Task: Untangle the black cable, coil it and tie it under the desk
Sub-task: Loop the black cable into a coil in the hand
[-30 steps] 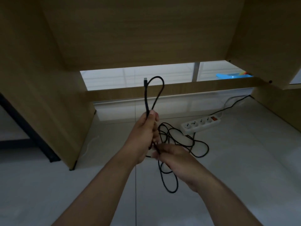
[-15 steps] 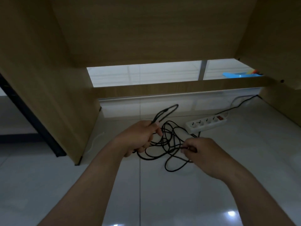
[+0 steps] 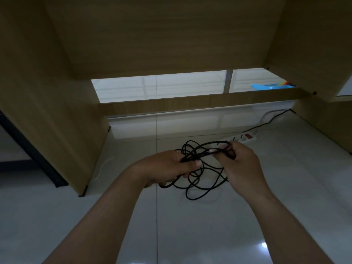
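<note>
The black cable (image 3: 202,180) is a loose tangle held above the white tiled floor under the wooden desk (image 3: 162,35). My left hand (image 3: 167,168) is shut on a bunch of its strands. To the right, my right hand (image 3: 242,164) pinches a long flat loop of the same cable between thumb and fingers. That loop stretches between the two hands. Several slack loops hang below them, the lowest near the floor. The cable's ends are hidden in the tangle.
A white power strip (image 3: 245,139) with a red switch lies on the floor just behind my right hand, its own black cord (image 3: 274,119) running back to the right. Wooden desk side panels (image 3: 57,111) stand left and right. A crossbar (image 3: 190,102) spans the back. A blue object (image 3: 264,86) lies beyond.
My left hand dropped from holding a loop upright to floor level. My right hand moved right and up, drawing a long loop out between the hands. The camera view shifted down and closer.
</note>
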`<action>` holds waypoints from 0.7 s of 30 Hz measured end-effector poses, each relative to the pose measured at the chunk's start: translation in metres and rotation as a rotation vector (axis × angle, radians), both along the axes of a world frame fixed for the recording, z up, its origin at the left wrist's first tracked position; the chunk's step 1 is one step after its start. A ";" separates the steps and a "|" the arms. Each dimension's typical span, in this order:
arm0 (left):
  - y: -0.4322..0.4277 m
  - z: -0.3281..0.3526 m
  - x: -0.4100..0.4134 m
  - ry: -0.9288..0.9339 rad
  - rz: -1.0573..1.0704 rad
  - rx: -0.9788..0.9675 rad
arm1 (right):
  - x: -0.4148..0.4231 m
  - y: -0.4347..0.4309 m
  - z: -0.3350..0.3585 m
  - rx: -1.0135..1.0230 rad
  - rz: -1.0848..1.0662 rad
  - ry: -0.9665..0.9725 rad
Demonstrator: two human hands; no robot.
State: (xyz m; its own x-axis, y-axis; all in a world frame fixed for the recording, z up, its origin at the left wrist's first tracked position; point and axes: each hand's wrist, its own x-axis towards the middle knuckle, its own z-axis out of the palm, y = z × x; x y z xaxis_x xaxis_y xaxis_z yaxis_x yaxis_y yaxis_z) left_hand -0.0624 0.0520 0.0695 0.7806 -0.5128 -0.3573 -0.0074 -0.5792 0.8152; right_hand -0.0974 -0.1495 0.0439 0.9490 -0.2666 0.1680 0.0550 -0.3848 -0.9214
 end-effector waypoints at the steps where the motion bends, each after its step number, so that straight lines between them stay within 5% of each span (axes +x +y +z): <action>1: 0.000 -0.001 0.001 -0.019 -0.012 -0.008 | 0.001 -0.001 0.000 0.026 -0.010 0.005; 5: 0.000 -0.005 0.004 -0.120 0.034 0.018 | 0.001 0.000 -0.001 0.061 -0.024 0.043; 16: 0.000 -0.017 0.007 -0.271 -0.015 0.218 | 0.003 -0.008 0.009 0.591 0.232 0.116; 21: 0.001 -0.023 0.007 -0.316 -0.112 0.272 | -0.001 -0.018 0.012 -0.181 0.273 -0.013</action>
State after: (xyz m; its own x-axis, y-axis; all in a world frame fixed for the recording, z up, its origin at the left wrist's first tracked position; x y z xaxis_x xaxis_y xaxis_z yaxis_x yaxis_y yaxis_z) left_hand -0.0550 0.0527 0.0468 0.8182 -0.5207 -0.2436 -0.3070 -0.7541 0.5806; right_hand -0.0988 -0.1675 0.0557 0.9788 0.0330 0.2021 0.1903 -0.5115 -0.8379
